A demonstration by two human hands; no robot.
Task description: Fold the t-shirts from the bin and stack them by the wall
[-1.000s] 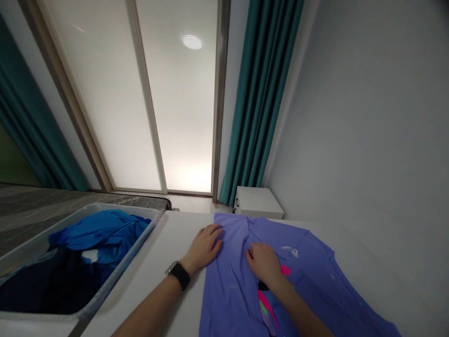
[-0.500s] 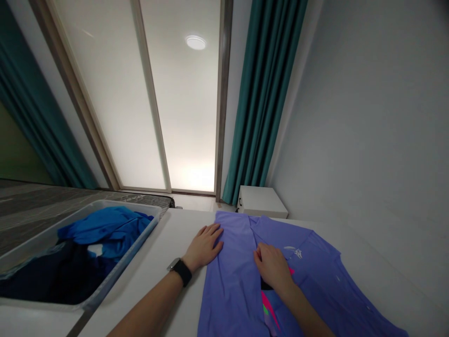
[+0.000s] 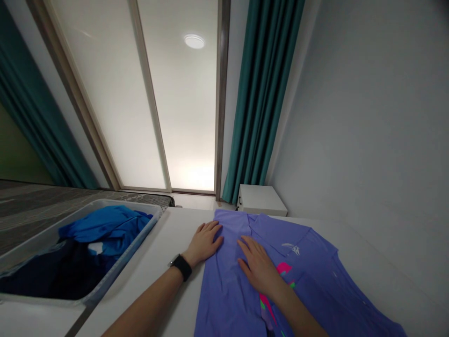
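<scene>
Purple shirt (image 3: pixel 228 290) lies on the white bench (image 3: pixel 154 267), partly folded over. My left hand (image 3: pixel 204 241), fingers slightly spread, rests at its left edge; my right hand (image 3: pixel 257 264), fingers loosely spread, lies on the cloth. White chest logo: lettering too small to read. Right forearm hides part of the pink-green print; shirt's lower end cut off by the view.

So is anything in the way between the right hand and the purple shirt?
Nothing visible: the right hand lies over the purple shirt with its fingers spread. The tub of clothes stands off to the left, past the left hand.
</scene>
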